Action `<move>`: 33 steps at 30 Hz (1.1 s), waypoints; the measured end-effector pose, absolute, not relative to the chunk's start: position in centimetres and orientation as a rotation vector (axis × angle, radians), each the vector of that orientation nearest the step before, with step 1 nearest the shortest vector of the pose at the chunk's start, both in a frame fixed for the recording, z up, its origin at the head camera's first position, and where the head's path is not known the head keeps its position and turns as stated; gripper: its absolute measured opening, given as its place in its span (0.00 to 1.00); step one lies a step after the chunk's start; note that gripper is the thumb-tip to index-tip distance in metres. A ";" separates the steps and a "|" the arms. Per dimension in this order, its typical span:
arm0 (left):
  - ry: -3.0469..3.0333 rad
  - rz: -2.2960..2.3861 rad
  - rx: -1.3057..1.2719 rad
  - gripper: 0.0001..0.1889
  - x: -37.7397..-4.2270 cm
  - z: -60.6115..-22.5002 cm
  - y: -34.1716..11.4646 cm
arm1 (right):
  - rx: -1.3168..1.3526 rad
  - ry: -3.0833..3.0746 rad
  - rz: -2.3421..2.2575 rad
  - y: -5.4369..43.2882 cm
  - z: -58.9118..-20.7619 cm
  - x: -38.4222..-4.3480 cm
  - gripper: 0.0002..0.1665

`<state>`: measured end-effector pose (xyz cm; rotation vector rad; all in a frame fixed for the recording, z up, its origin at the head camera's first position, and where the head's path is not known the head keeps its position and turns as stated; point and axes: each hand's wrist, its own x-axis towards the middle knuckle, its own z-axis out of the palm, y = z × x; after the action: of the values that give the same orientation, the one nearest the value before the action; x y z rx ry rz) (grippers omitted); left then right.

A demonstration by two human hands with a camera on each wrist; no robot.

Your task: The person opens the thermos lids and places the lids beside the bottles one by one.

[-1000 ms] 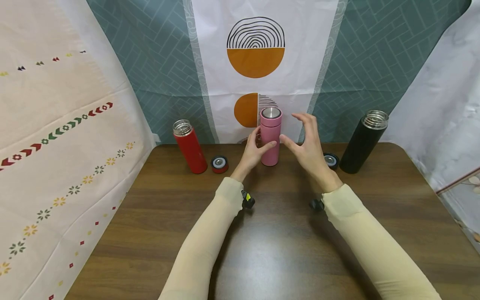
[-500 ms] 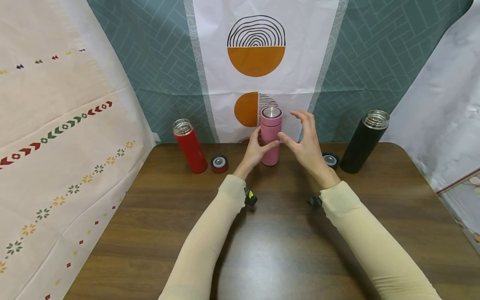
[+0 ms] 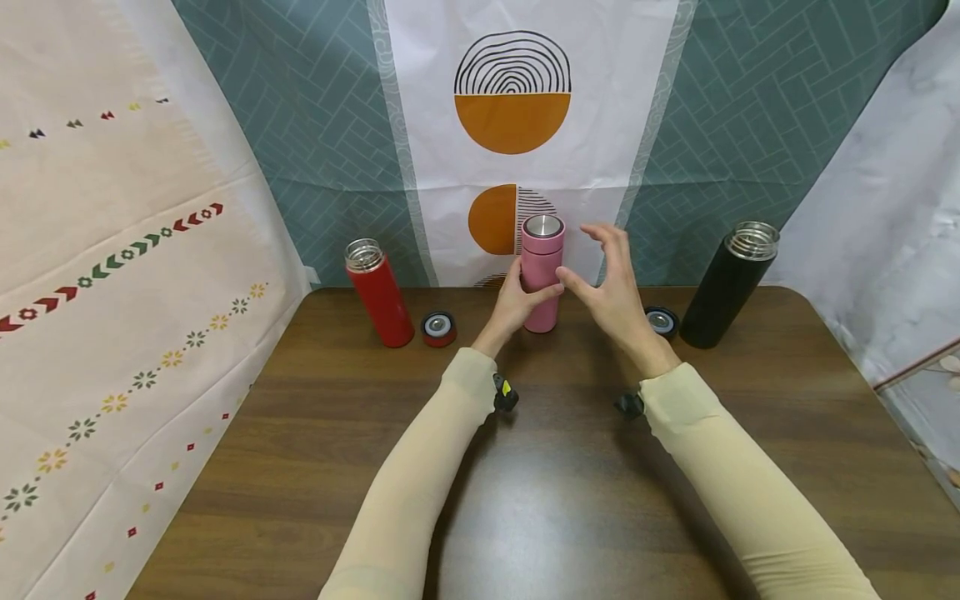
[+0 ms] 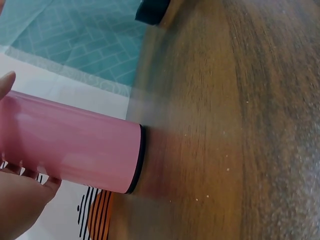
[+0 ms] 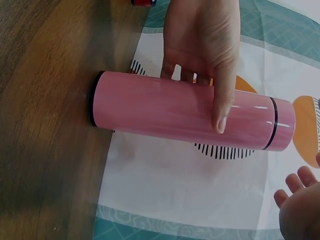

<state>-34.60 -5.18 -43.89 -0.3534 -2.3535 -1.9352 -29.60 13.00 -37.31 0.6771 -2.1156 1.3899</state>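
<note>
A pink thermos bottle (image 3: 542, 271) with a steel-topped lid (image 3: 543, 227) stands upright near the table's back edge. My left hand (image 3: 513, 310) grips its body around the middle, thumb across the front and fingers behind, as the right wrist view also shows on the bottle (image 5: 160, 107). In the left wrist view the dark base of the bottle (image 4: 75, 142) meets the wood. My right hand (image 3: 618, 296) is held just right of the bottle, fingers and thumb spread in a wide C with nothing in it.
A red bottle (image 3: 380, 300) without its lid stands at the left, beside a red lid (image 3: 438, 328) lying inner side up. At the right are a lidless black bottle (image 3: 726, 287) and a black lid (image 3: 662, 322). A patterned cloth (image 3: 512, 175) hangs behind the table.
My left hand has slid slightly lower and further around the pink thermos bottle. The right hand has come slightly nearer to it. The bottles have stayed in place.
</note>
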 end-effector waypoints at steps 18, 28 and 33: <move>-2.285 -1.917 -0.328 0.36 -34.0 -43.4 -4.9 | 0.697 -2.142 1.429 13.3 -37.2 -29.5 0.41; -2.270 -1.948 -0.378 0.37 -32.4 -42.6 -5.3 | 0.746 -2.143 1.589 12.9 -34.9 -27.5 0.42; -2.237 -1.982 -0.412 0.36 -31.4 -42.5 -5.7 | 0.785 -2.153 1.662 12.6 -33.9 -26.5 0.42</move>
<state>-31.37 -5.72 -42.48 -0.4124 -2.2375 -1.9820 -26.55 12.56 -33.87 0.7847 -2.1528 1.6620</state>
